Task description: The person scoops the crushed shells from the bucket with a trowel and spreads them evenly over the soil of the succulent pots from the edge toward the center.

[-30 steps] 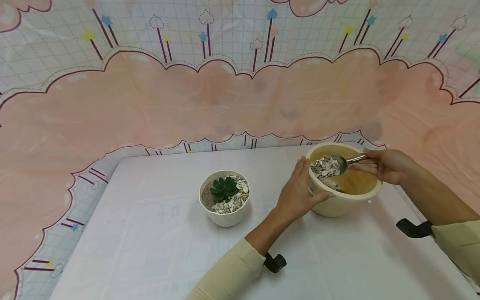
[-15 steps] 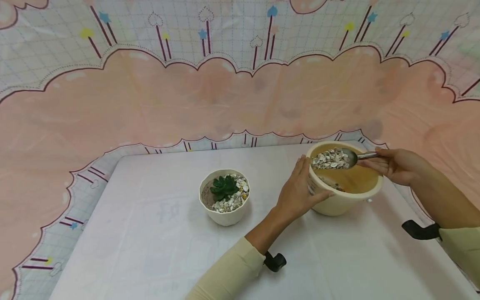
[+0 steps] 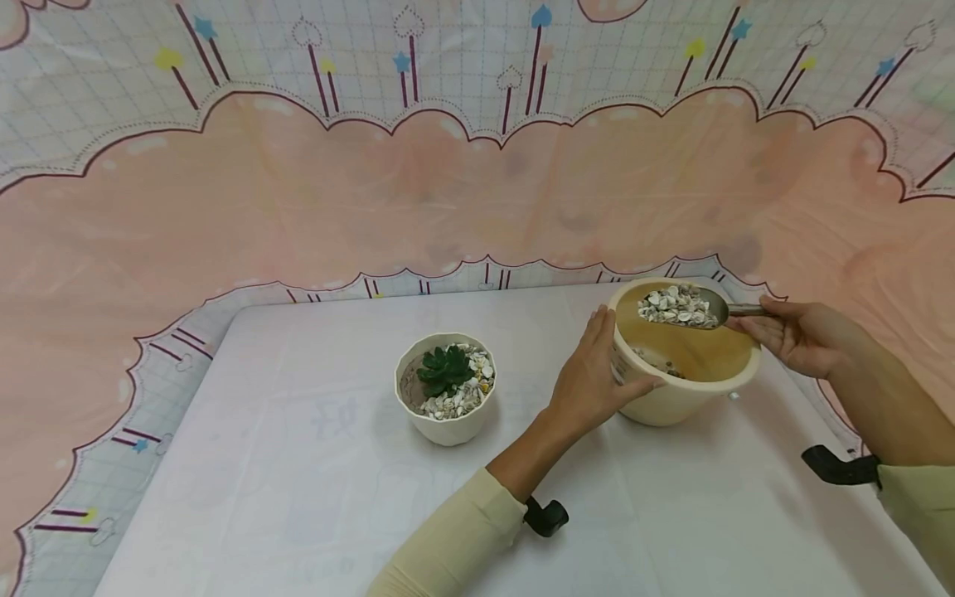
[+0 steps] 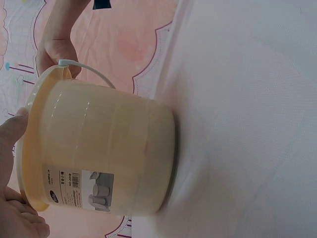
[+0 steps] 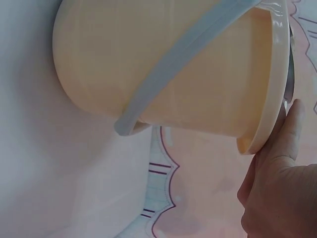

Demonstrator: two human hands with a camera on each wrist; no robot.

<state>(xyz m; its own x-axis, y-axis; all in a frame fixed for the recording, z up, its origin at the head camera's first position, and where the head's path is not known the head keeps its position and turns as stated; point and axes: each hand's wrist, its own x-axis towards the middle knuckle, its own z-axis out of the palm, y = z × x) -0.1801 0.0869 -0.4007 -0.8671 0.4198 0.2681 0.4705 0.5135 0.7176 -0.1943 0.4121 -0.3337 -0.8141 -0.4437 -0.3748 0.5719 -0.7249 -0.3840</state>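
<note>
A cream plastic bucket (image 3: 675, 408) stands on the white table, a label (image 4: 79, 187) on its side. My left hand (image 3: 594, 377) holds it by the rim, thumb toward the front and fingers along the left side. My right hand (image 3: 804, 338) grips the handle of a metal scoop (image 3: 746, 310). Heaped in the scoop are pale stone or shell chips (image 3: 676, 305), held above the bucket's mouth. A few chips (image 3: 655, 362) show low inside the bucket. In the right wrist view the bucket's wall hides most of the scoop.
Left of the bucket stands a white faceted pot (image 3: 446, 431) with a green succulent (image 3: 445, 371). Bare grey-brown soil fills its left part; pale chips (image 3: 455, 401) cover the rest. The bucket's carrying handle (image 5: 173, 64) hangs down its side. A patterned cloth (image 3: 418, 199) rises behind the table.
My right hand has raised the loaded scoop from inside the bucket and drawn it to the right, levelling it. My left hand stays on the rim.
</note>
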